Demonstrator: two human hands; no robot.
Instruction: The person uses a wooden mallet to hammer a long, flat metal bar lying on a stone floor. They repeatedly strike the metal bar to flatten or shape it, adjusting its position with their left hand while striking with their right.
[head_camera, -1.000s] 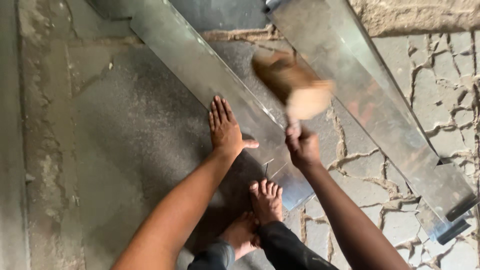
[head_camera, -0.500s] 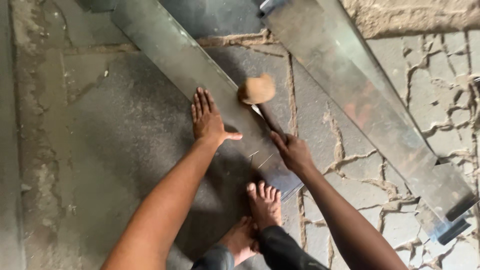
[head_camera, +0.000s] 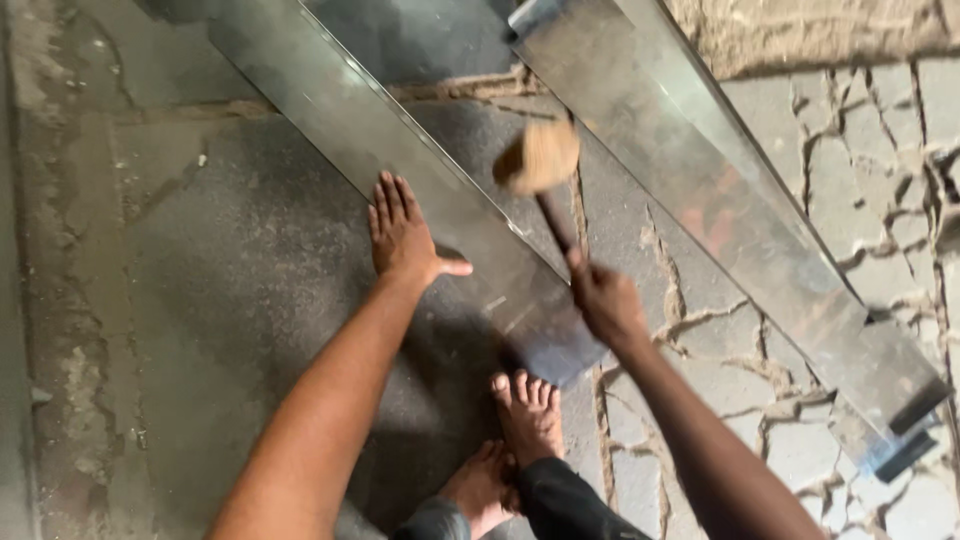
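A long strip of shiny sheet metal (head_camera: 420, 165) lies diagonally on the floor. My left hand (head_camera: 403, 236) rests flat, fingers spread, at its left edge, thumb on the metal. My right hand (head_camera: 606, 300) grips the dark handle of a wooden mallet (head_camera: 538, 160), whose blurred head hangs above the strip's right edge. My bare feet (head_camera: 525, 415) stand just below the strip's near end.
A second, wider sheet-metal strip (head_camera: 740, 230) lies diagonally to the right, its near end at the lower right. The floor is dark concrete on the left (head_camera: 200, 300) and cracked stone paving on the right (head_camera: 870, 130).
The mallet swung down from its raised position to the strip, then lifted slightly again. My left hand slid a little along the strip's edge.
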